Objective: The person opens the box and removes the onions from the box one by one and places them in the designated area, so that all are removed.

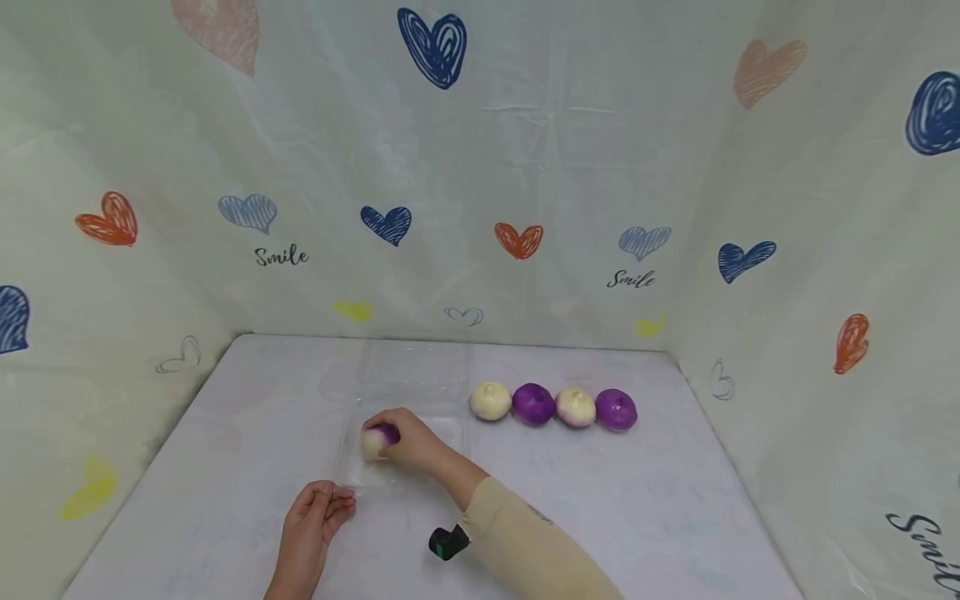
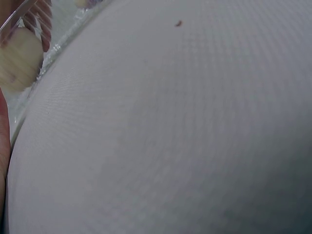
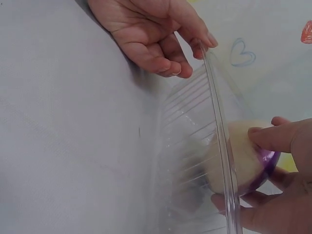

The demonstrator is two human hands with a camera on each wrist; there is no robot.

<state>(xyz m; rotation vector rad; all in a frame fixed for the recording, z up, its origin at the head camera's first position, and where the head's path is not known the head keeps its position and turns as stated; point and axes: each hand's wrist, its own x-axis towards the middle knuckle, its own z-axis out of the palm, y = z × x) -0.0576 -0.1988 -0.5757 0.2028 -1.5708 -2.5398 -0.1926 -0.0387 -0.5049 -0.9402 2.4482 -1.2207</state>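
Observation:
My right hand (image 1: 412,442) holds a purple-and-white turnip (image 1: 372,446) inside a clear plastic box (image 1: 442,427), over its left part. In the right wrist view, fingers and thumb wrap the purple side of that turnip (image 3: 239,161), whose white side faces the box wall. At the box's near-left corner is my left hand (image 1: 311,521), its thumb and forefinger pinching the rim (image 3: 218,112). The left wrist view shows the turnip (image 2: 22,58) through the clear wall.
The box's clear lid (image 1: 412,367) lies folded back behind it. Right of the box stand several turnips in a row, among them a white-side-up turnip (image 1: 491,401) and a purple turnip (image 1: 617,410). A dark wrist device (image 1: 448,542) shows beside my right sleeve. A heart-printed curtain (image 1: 555,167) encloses the table.

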